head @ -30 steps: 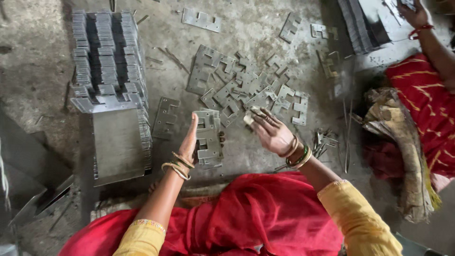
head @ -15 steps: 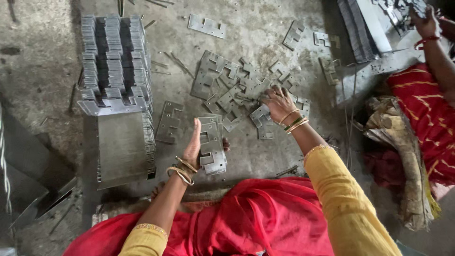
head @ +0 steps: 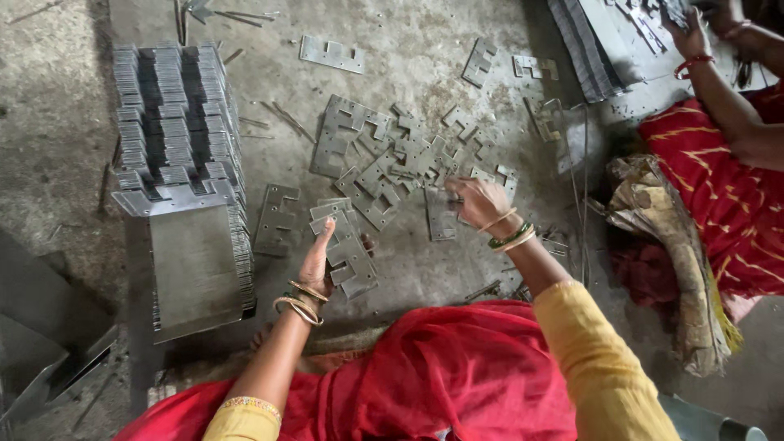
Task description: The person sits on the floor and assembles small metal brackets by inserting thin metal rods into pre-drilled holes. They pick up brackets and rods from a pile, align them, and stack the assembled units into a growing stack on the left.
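Our left hand [head: 317, 263] props a small stack of notched metal plates [head: 347, 249] on the floor, thumb up, grip closed on it, keeping edges aligned; our right hand [head: 478, 202] pinches one plate from the loose pile [head: 392, 155].
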